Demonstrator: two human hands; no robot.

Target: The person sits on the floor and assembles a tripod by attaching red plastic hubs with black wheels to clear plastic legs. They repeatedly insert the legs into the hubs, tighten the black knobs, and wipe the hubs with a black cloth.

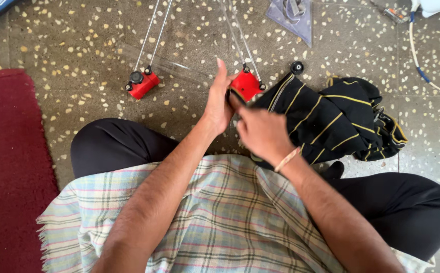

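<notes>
**Inspector A:** Nearest to us we record a checked cloth [220,222] spread over the lap, with dark trouser knees on either side. Above it, both hands meet at the red block [246,84].

**Inspector B:** State of the hands?

**Inspector A:** The left hand [219,103] stands upright, fingers extended and nearly flat, against the near left side of that block; whether it is actually gripping, we cannot tell. The right hand [263,132] is curled, fingertips pressing at the block's near edge, where a dark strap or fabric edge shows. It is blurred, so its hold is unclear.

**Inspector B:** Progress?

**Inspector A:** We judge it partway. The black garment with yellow stripes [333,119] lies bunched on the floor to the right, touching the block. A second red block [143,83] on thin metal rods [153,33] sits untouched, further left.

**Inspector B:** Containers?

**Inspector A:** Only a clear pouch [293,17] at the far edge, holding something metallic that we cannot identify.
</notes>
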